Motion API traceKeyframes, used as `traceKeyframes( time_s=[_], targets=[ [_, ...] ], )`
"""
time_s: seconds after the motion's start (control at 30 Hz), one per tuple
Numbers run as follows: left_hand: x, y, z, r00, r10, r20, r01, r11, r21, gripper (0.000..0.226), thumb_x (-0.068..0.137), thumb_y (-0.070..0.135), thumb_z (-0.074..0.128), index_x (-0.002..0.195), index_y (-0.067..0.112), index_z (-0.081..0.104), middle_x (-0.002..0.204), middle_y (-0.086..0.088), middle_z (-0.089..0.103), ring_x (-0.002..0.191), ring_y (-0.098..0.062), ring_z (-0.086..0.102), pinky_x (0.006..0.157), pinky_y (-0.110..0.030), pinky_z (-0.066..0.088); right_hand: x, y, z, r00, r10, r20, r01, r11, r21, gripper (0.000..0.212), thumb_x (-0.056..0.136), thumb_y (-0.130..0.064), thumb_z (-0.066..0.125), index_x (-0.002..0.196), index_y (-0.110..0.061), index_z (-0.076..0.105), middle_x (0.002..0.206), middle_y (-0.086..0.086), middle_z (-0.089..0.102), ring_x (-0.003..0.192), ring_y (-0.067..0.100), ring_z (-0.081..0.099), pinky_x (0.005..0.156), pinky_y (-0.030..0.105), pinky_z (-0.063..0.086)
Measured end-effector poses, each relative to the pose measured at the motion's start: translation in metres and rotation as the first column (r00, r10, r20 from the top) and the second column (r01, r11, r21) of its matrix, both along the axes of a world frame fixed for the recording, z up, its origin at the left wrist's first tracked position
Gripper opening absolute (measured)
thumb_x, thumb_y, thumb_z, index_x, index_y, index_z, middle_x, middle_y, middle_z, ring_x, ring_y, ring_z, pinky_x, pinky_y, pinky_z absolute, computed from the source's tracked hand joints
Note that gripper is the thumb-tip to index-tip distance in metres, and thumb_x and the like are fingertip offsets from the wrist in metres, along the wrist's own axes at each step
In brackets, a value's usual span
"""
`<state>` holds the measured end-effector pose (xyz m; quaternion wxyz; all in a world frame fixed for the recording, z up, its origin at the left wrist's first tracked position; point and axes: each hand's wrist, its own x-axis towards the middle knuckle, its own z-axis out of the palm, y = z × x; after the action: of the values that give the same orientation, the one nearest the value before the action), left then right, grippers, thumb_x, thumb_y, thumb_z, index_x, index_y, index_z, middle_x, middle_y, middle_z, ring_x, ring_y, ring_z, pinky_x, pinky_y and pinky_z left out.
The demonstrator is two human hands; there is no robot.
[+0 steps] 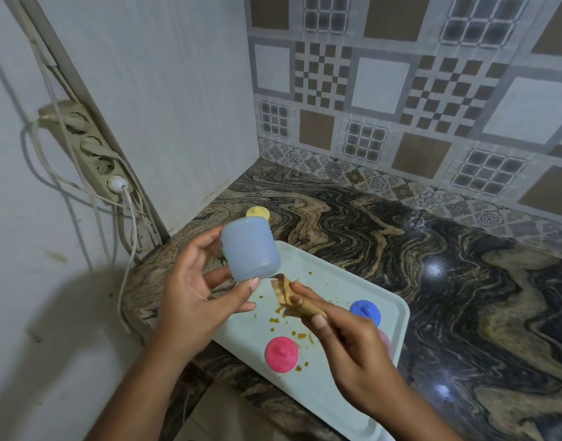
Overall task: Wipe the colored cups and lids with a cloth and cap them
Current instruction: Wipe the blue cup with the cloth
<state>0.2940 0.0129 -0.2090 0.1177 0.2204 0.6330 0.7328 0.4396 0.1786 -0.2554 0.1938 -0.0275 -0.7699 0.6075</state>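
The pale blue cup (249, 248) is held in the air at centre-left of the frame, over the upper left corner of the tray (397, 316). It is tipped well off upright, and I cannot tell for sure which end is its mouth. The left hand (190, 281) has it in its grip, thumb at the cup's lower edge and fingers curled round the far side. Just to the lower right, near the cup but apart from it, the right hand (346, 345) pinches a folded brownish cloth (289, 296) between thumb and fingers. The cloth's free end points at the cup's lower edge.

The step in hand looks to be wiping this cup. To do it well, lay a clean fold of the cloth on the wall and turn the cup with the left fingers so the whole round gets covered, then wipe the rim and inside. The cloth looks stained, so a soiled face may smear rather than clean.

A blue lid (365, 311), probably this cup's match, lies on the tray to the right of the cloth. A pink lid (281, 354) sits at lower centre among brown spatters, so the wiped cup is best set down away from those. A yellow lid (257, 213) rests on the swirl-patterned worktop (369, 224) just behind the cup.
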Motion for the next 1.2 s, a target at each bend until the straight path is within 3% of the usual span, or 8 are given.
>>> traceKeyframes(
  time_s=[0.1,0.3,0.4,0.47,0.63,0.83,1.0,1.2],
  targets=[
    [0.001,-0.001,0.0,1.0,-0.024,-0.015,0.024,1.0,0.011,0.082,0.063,-0.002,0.081,0.133,0.032,0.056,0.143,0.006,0.058,0.11,-0.024,0.071,0.054,-0.044,0.062,-0.004,0.003,0.005,0.995,-0.07,0.074,0.081,0.984,-0.156,0.033,0.103,-0.046,0.05,0.133,-0.047,0.063,0.144,-0.011,0.061,0.141,0.014,0.051,0.112,0.043,0.049],
    [0.004,0.001,-0.006,0.999,-0.028,-0.031,0.028,1.0,-0.002,0.085,0.06,-0.001,0.084,0.132,0.036,0.059,0.142,0.009,0.058,0.112,-0.023,0.07,0.059,-0.049,0.063,-0.021,0.009,0.042,0.984,-0.156,-0.084,0.142,0.977,-0.156,0.038,0.104,-0.023,0.047,0.136,-0.034,0.063,0.146,-0.013,0.058,0.143,0.01,0.047,0.113,0.046,0.047],
    [0.005,0.003,-0.008,0.998,-0.049,-0.036,0.049,0.999,-0.006,0.084,0.062,0.0,0.09,0.127,0.045,0.063,0.142,0.009,0.058,0.112,-0.024,0.07,0.062,-0.051,0.062,-0.031,0.008,0.059,0.961,-0.133,-0.241,0.141,0.99,0.016,0.04,0.105,-0.008,0.046,0.141,-0.022,0.057,0.15,-0.013,0.055,0.147,0.014,0.042,0.117,0.046,0.042],
    [0.007,0.006,-0.009,0.998,-0.056,-0.028,0.056,0.998,-0.009,0.083,0.06,0.005,0.096,0.124,0.047,0.065,0.14,0.009,0.06,0.109,-0.023,0.072,0.063,-0.049,0.062,-0.039,0.007,0.063,0.943,-0.101,-0.317,0.166,0.968,0.186,0.04,0.103,0.001,0.047,0.14,-0.008,0.057,0.152,0.001,0.053,0.148,0.017,0.041,0.118,0.043,0.042],
    [0.01,0.008,-0.005,0.995,-0.095,0.033,0.094,0.995,0.047,0.083,0.045,0.027,0.102,0.12,0.041,0.07,0.132,0.006,0.067,0.103,-0.025,0.074,0.065,-0.044,0.063,-0.055,0.003,0.051,0.944,0.031,-0.328,0.128,0.882,0.453,0.037,0.099,0.008,0.044,0.134,0.01,0.058,0.153,0.022,0.046,0.15,0.025,0.039,0.12,0.043,0.038],
    [0.009,0.003,-0.01,0.996,-0.076,0.039,0.076,0.997,0.013,0.082,0.06,-0.004,0.093,0.121,0.045,0.068,0.14,0.006,0.062,0.108,-0.028,0.072,0.066,-0.047,0.063,-0.055,0.017,0.037,0.946,-0.055,-0.318,0.173,0.918,0.356,0.036,0.099,0.009,0.05,0.134,0.006,0.06,0.147,0.02,0.055,0.145,0.017,0.046,0.113,0.038,0.047],
    [0.012,0.005,-0.009,0.997,-0.064,0.053,0.062,0.998,0.032,0.081,0.06,-0.003,0.081,0.129,0.034,0.06,0.14,0.01,0.061,0.109,-0.026,0.072,0.061,-0.046,0.063,-0.051,0.017,0.047,0.919,-0.18,-0.351,0.289,0.913,0.288,0.037,0.101,0.006,0.051,0.137,-0.002,0.059,0.145,-0.001,0.055,0.142,0.012,0.049,0.114,0.028,0.044],
    [0.015,0.009,-0.007,0.996,-0.07,0.062,0.068,0.997,0.039,0.081,0.06,-0.004,0.079,0.131,0.029,0.057,0.137,0.007,0.064,0.106,-0.028,0.073,0.063,-0.045,0.063,-0.049,0.003,0.048,0.961,-0.042,-0.273,0.128,0.944,0.304,0.039,0.103,0.001,0.047,0.141,0.004,0.056,0.154,0.018,0.047,0.149,0.017,0.04,0.116,0.039,0.043]
  ],
)
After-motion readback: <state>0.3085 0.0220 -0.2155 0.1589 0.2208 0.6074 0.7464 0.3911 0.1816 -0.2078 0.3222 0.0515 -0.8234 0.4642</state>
